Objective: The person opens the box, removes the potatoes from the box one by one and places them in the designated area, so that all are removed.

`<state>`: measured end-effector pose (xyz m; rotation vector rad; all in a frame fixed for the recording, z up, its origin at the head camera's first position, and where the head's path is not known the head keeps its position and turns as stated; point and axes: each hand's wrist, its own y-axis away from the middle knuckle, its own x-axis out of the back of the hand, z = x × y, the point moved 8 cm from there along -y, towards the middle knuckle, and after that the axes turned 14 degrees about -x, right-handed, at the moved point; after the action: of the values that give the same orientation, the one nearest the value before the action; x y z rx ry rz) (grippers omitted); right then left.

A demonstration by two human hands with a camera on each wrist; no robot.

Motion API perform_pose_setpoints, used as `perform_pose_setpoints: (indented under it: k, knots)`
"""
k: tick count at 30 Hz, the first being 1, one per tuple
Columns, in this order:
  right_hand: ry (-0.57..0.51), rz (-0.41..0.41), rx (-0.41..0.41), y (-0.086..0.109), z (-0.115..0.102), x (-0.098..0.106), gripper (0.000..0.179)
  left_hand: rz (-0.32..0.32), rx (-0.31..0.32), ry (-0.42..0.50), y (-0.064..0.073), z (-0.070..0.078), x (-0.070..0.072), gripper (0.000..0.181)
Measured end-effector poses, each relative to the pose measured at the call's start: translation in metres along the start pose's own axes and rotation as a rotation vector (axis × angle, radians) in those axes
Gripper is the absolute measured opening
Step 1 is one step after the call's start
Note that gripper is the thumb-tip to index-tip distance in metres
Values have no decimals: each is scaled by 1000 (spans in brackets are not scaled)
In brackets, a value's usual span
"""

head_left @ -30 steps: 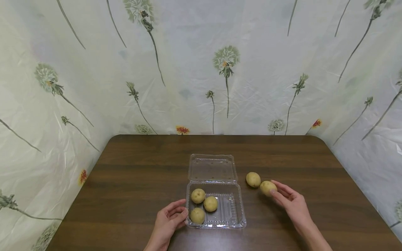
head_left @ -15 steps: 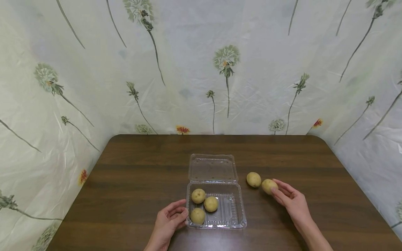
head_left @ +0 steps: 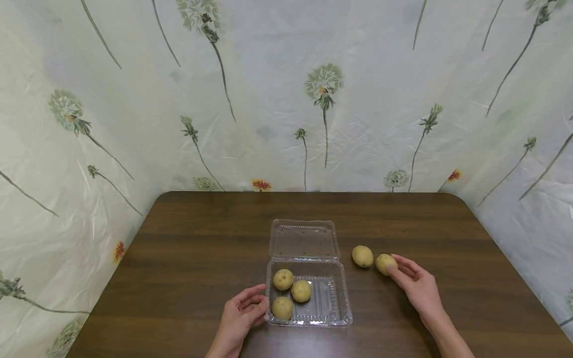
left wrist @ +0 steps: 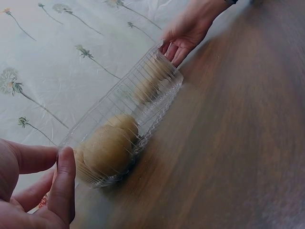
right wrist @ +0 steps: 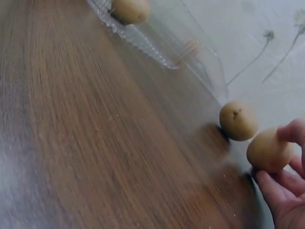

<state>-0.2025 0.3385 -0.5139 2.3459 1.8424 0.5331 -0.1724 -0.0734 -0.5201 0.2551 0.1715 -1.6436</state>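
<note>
Slightly rightward since a second ago, the right hand (head_left: pixel 421 288) is drawing the held potato (head_left: pixel 386 264) away from the loose potato (head_left: pixel 362 256), thumb and fingers closing around it with little gap to spare. Meanwhile the left hand (head_left: pixel 241 313) is pinching the clear container (head_left: pixel 346 298) at its left side, where three potatoes (head_left: pixel 301 291) are sitting. Should the right grip be slackening, that smooth, round potato could be rolling off across the dark wood-grained table (head_left: pixel 192 248); flower-printed sheeting (head_left: pixel 268 99) is hanging behind and alongside.
</note>
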Motion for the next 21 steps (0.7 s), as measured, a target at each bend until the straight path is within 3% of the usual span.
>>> perform_pose_setpoints:
  k: [4, 8, 21]
  knots:
    - [139, 80, 4, -1, -2, 2, 60, -3, -2, -3, 0, 0, 1, 47]
    - [189, 115, -11, -4, -2, 1, 62, -4, -4, -7, 0, 0, 1, 47]
    - [230, 119, -36, -9, -3, -1, 64, -6, -7, -3, 1, 0, 1, 46]
